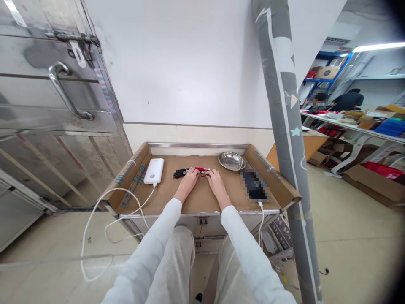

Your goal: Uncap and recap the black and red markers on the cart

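Note:
A small bundle of black and red pens (181,172) lies crosswise on the cardboard-lined top of a cabinet (202,198). My left hand (190,179) is closed with its fingertips on the pens, near their middle. At their red right end, my right hand (216,182) pinches in from the side, its fingers bent. Both hands rest low over the cardboard, a little apart. My fingers cover part of the pens, so how many there are is hidden.
A white power bank (154,171) with a white cable lies left. A round metal dish (231,161) stands back right, beside a blurred black phone (254,185) on a cable. Raised cardboard sides (272,175) edge the top. A grey wrapped pole (286,105) leans at right.

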The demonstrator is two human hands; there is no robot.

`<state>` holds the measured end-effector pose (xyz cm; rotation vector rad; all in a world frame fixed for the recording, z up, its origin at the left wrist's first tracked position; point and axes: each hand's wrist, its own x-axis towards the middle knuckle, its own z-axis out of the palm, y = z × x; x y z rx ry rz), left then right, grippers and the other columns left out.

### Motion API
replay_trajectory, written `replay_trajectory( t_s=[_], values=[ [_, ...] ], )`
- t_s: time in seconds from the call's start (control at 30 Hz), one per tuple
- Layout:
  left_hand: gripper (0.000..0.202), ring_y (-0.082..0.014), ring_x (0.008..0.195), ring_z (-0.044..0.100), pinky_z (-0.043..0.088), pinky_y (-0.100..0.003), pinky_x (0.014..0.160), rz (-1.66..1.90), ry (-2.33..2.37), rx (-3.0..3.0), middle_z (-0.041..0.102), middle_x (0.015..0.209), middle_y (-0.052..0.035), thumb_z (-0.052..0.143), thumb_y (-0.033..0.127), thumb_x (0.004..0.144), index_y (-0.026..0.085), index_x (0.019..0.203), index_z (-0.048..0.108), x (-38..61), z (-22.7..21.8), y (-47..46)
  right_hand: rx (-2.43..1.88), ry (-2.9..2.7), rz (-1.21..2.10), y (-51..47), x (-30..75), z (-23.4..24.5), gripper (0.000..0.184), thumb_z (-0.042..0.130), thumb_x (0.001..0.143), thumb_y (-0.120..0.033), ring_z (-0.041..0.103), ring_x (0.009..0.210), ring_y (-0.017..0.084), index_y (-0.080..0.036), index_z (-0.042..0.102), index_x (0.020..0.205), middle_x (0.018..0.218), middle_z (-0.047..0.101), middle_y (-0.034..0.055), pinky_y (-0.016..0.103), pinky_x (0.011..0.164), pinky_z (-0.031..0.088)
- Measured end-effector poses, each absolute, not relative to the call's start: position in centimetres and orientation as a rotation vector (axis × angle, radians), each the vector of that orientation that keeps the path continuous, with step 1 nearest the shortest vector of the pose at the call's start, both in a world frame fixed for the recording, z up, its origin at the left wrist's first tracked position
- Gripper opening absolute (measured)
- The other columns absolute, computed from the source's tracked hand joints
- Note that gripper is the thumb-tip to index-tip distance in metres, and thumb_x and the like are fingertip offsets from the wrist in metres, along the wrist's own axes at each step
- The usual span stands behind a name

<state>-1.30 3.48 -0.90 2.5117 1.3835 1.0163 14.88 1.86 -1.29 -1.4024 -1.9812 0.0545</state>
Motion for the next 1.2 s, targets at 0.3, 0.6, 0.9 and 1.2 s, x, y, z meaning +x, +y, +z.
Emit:
replay_trajectory(
  t_s=[0.3,0.6,0.9,1.2],
  values=[
    [0.02,-0.0277,0.096,0.053,0.041,-0.042,0.086,1.321,2.042,2.217,0.056,0.102,-0.015,0.039,0.014,0.089,0.014,0.101,0.055,-3.0,0.0,1.5,-1.531,-2.044,-0.16,0.9,14.7,-0.8,0.023,0.039,0.093,-0.018,0.051,0.092,0.024,-0.019,0.061,0.098,0.098,0.06,0.0106,0.035,0.08,0.037],
    [0.021,-0.03,0.097,0.05,0.038,-0.044,0.085,1.057,2.267,2.223,0.056,0.102,-0.014,0.048,0.029,0.089,0.017,0.101,0.06,-5.7,0.2,-2.0,-1.508,-2.021,-0.053,0.3,14.6,-0.8,0.024,0.039,0.092,-0.018,0.051,0.095,0.023,-0.02,0.062,0.099,0.1,0.06,0.009,0.033,0.082,0.035],
    [0.017,-0.0281,0.101,0.051,0.038,-0.044,0.089,1.06,2.07,2.32,0.058,0.107,-0.0118,0.053,0.032,0.088,0.02,0.094,0.064,-5.8,0.4,-3.3,-1.325,-1.957,0.21,-0.1,14.1,0.1,0.024,0.038,0.095,-0.029,0.052,0.101,0.021,-0.022,0.061,0.102,0.106,0.062,0.0074,0.037,0.091,0.036],
    [0.021,-0.0175,0.089,0.061,0.049,-0.031,0.078,1.478,1.295,1.911,0.062,0.104,-0.0066,0.056,0.027,0.087,0.02,0.106,0.057,-0.5,1.6,-1.6,-0.968,-1.257,1.331,1.0,13.3,0.0,0.034,0.06,0.078,-0.052,0.048,0.049,0.01,-0.019,0.064,0.085,0.067,0.061,-0.0004,0.023,0.047,0.036]
  ],
)
